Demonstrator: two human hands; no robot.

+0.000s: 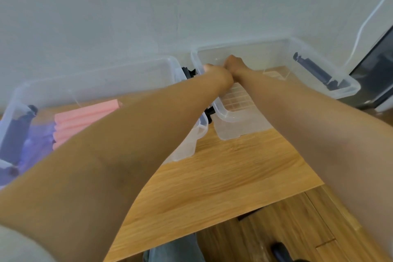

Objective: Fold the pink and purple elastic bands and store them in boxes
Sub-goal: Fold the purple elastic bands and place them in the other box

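Two clear plastic boxes stand side by side on a wooden table (223, 176). The left box (102, 74) holds folded pink elastic bands (85, 116) and purple elastic bands (40, 140) beside them. Both my arms stretch out to the right box (244, 45). My left hand (210, 68) and my right hand (232, 61) are side by side and touching, just inside that box's left wall. Their fingers point away from me and are hidden, so I cannot see what they hold. No band shows in the right box.
Each box has a dark latch, one on the right box's far side (314, 72) and one on the left box's left end (17, 132). A white wall rises right behind the boxes. A white cable (365, 25) and a dark appliance (376, 66) are at the right.
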